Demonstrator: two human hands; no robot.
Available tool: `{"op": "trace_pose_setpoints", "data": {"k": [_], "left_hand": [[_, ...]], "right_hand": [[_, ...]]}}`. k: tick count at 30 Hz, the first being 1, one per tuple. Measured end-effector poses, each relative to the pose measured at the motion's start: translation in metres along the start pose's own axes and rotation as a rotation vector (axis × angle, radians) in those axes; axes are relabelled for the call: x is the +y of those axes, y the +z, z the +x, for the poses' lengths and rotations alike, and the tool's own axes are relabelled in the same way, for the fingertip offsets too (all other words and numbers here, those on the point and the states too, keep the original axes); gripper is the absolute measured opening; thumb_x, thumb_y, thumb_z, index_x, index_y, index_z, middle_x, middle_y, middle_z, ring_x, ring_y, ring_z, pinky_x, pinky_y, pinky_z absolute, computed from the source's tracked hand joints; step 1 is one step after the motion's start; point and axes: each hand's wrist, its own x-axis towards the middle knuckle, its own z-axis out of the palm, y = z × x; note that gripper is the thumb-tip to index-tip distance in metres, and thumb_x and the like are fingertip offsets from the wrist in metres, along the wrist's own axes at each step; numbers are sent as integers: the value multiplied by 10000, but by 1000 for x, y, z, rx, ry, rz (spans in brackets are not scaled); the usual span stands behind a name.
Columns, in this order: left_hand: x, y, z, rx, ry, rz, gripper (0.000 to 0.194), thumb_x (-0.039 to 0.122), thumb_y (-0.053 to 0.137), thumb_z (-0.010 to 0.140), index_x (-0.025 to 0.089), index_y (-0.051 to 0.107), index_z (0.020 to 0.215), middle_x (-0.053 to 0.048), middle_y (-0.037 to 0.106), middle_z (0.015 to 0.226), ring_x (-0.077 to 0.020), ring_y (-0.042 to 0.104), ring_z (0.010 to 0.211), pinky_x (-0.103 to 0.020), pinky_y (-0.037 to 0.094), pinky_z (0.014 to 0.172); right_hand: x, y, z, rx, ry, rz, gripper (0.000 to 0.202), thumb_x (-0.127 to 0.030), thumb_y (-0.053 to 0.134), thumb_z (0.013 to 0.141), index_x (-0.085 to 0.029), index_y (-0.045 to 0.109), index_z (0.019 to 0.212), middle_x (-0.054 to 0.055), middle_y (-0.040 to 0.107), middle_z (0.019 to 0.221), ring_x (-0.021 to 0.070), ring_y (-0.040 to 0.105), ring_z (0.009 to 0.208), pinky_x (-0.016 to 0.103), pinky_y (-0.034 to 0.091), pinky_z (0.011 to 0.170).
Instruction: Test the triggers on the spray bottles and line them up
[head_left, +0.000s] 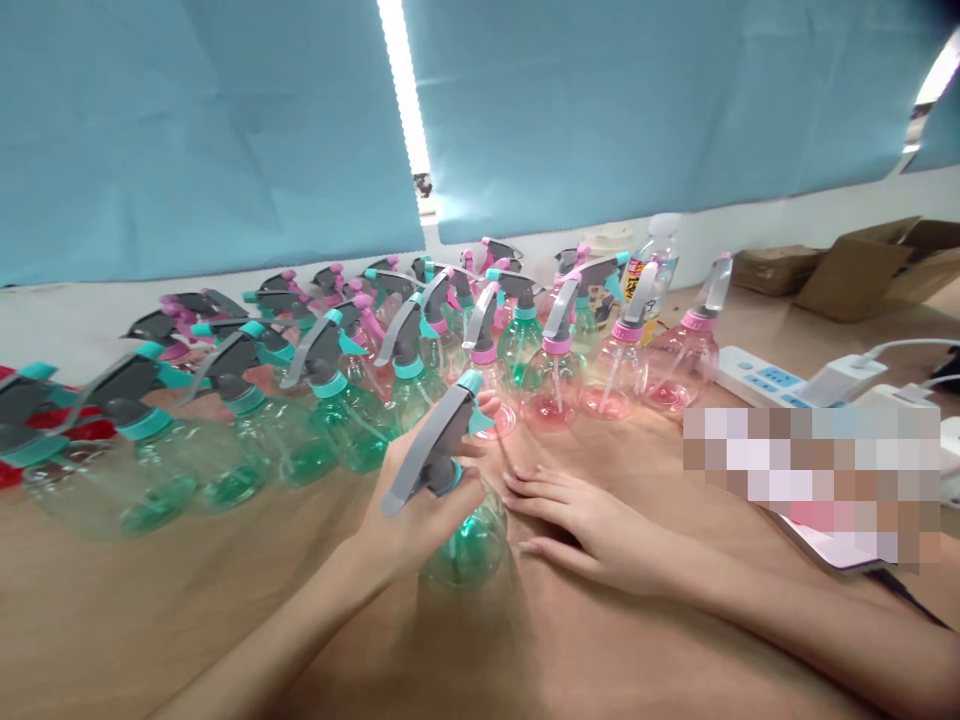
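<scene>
My left hand [416,510] is wrapped round the neck of a green spray bottle [469,545] with a grey and teal spray head, upright on the brown table [360,660]. Just right of that bottle, my right hand [574,520] lies palm down with its fingers spread, holding nothing. Behind and to the left stand several more green bottles [360,430] with teal collars. Beyond my hands is a row of pink bottles [553,390] with grey trigger heads.
A white power strip [761,377] with plugged-in chargers and a partly blurred device [832,545] are on the right. Cardboard boxes [862,270] stand at the back right. A clear drink bottle [661,250] is near the wall. Something red [90,425] lies at the left.
</scene>
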Motion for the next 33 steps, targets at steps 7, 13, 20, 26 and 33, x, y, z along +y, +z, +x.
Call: {"op": "trace_pose_setpoints", "data": {"k": [7,13,20,26,33], "left_hand": [[6,-1,0,-17,41,-9,415,214,475,726,200,539,1136,-33,713,900,-160,621,597,-254,459,469],[7,0,2,-12,75,-90,515,144,511,695,220,548,1203,-75,616,1291,-219,680,960,-290,576,742],[11,-1,4,-50,69,-167,492,137,517,666,239,629,1134,-53,671,1211,-265,606,1146,-362,550,931],[11,-1,5,-60,92,-141,398,162,516,683,218,645,1055,-56,701,1129,-261,587,1177,-403,484,1024],[13,-2,4,-42,53,-102,203,205,540,675,224,645,849,-68,715,1075,-269,644,1051,-376,560,891]], "right_hand": [[2,2,-1,23,-12,13,455,-402,480,962,-185,520,1360,109,514,1414,254,406,1351,450,335,1122],[2,2,-1,19,-7,21,466,-415,480,959,-187,515,1365,110,510,1418,255,417,1344,454,342,1118],[2,2,-1,18,-3,7,464,-404,477,963,-186,509,1371,105,507,1421,253,414,1347,446,338,1123],[3,2,-1,11,-3,-2,479,-421,471,962,-169,512,1368,108,508,1420,249,409,1350,431,333,1128],[3,2,-1,27,-18,18,464,-400,493,956,-204,500,1376,99,512,1418,255,419,1343,457,343,1118]]}}
